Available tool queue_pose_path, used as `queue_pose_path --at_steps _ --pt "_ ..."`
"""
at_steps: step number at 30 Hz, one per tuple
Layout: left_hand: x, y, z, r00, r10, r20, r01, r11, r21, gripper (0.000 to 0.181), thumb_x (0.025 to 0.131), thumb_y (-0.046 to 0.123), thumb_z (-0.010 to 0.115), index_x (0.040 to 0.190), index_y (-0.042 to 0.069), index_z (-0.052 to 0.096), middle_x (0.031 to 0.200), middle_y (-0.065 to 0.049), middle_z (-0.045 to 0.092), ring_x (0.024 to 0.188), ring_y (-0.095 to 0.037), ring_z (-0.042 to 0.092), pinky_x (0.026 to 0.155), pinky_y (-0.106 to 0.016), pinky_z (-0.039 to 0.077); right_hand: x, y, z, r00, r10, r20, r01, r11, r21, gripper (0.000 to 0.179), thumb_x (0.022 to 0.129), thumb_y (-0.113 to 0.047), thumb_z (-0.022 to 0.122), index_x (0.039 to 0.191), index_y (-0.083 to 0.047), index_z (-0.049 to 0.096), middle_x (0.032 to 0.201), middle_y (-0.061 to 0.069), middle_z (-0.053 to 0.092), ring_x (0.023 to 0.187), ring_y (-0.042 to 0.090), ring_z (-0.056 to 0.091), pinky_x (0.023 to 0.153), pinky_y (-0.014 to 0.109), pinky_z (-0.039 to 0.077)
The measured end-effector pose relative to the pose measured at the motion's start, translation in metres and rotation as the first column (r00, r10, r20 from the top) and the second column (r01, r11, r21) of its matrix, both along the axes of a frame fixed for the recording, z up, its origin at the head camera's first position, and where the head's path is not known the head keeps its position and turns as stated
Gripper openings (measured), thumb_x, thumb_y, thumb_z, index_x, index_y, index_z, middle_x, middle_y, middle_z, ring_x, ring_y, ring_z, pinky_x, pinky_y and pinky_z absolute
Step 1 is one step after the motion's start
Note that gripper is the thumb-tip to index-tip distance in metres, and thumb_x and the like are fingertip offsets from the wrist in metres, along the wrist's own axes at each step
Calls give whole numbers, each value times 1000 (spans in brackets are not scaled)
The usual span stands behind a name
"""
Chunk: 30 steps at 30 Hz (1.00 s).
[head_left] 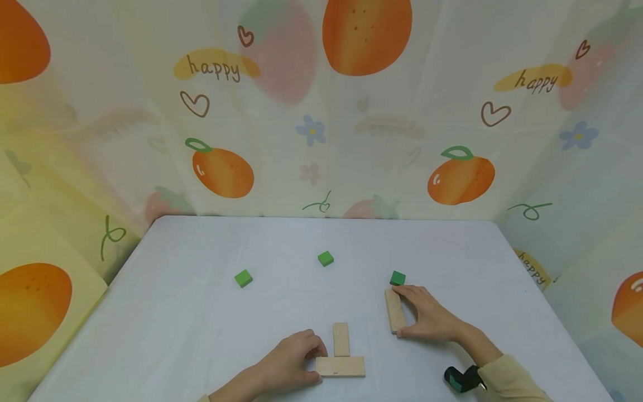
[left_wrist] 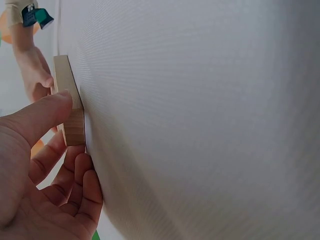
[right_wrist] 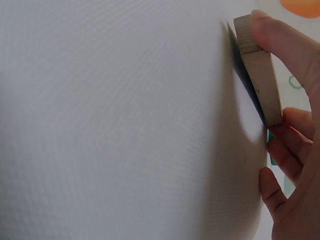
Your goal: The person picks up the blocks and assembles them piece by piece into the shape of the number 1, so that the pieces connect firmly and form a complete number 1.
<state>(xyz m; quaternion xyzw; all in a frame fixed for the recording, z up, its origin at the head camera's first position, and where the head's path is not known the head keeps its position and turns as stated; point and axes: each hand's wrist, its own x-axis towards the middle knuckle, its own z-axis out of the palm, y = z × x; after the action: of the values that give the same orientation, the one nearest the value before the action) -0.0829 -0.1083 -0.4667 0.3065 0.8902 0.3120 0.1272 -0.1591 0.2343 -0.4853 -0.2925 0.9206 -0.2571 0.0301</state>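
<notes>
In the head view, two plain wooden blocks form an upside-down T near the front of the table. My left hand (head_left: 290, 362) pinches the left end of the crosswise wooden block (head_left: 346, 367), thumb in front and fingers behind. The upright wooden block (head_left: 341, 339) meets that block's back edge. To the right, my right hand (head_left: 434, 315) grips another wooden block (head_left: 394, 311) by its two ends, thumb at the near end. The right wrist view shows a dark shadow beneath this block (right_wrist: 262, 85). A dark green cube (head_left: 397, 278) stands just beyond its far end.
Two lighter green cubes lie farther back: one at the left (head_left: 243, 278), one at the middle (head_left: 325, 258). A black and teal device (head_left: 463, 379) is at the right wrist. A fruit-printed curtain (head_left: 311, 167) hangs behind the white table (head_left: 201, 240).
</notes>
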Motion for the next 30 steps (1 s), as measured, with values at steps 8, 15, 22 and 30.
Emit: queue_pose_path --at_steps 8,15,22,30 --pt "1 0 0 1000 3 -4 -3 1000 -1 31 70 21 78 94 20 59 86 17 49 80 3 46 72 -16 45 1 -7 5 1000 -19 13 19 1000 0 91 67 -51 75 136 -5 39 131 13 45 119 31 40 95 53 37" --pt "1 0 1 1000 0 -8 0 1000 -4 31 70 21 78 94 20 59 86 17 48 79 3 46 71 -16 44 -1 -15 10 1000 -24 1 24 1000 -20 91 67 -48 76 137 -4 38 132 14 44 121 32 39 95 53 37" --pt "1 1 1 1000 -2 -8 2 1000 -9 31 70 21 78 94 20 59 85 17 48 78 3 46 71 -16 44 -6 -24 11 999 -34 -27 34 999 -16 92 65 -48 77 137 -6 39 133 15 44 122 32 38 96 53 37" --pt "1 1 1 1000 5 -3 -5 1000 -7 30 70 21 78 94 21 59 85 17 48 78 3 45 71 -17 44 -11 -42 17 1000 -17 20 18 999 -29 91 67 -47 77 138 -6 38 133 11 44 124 30 36 97 51 36"
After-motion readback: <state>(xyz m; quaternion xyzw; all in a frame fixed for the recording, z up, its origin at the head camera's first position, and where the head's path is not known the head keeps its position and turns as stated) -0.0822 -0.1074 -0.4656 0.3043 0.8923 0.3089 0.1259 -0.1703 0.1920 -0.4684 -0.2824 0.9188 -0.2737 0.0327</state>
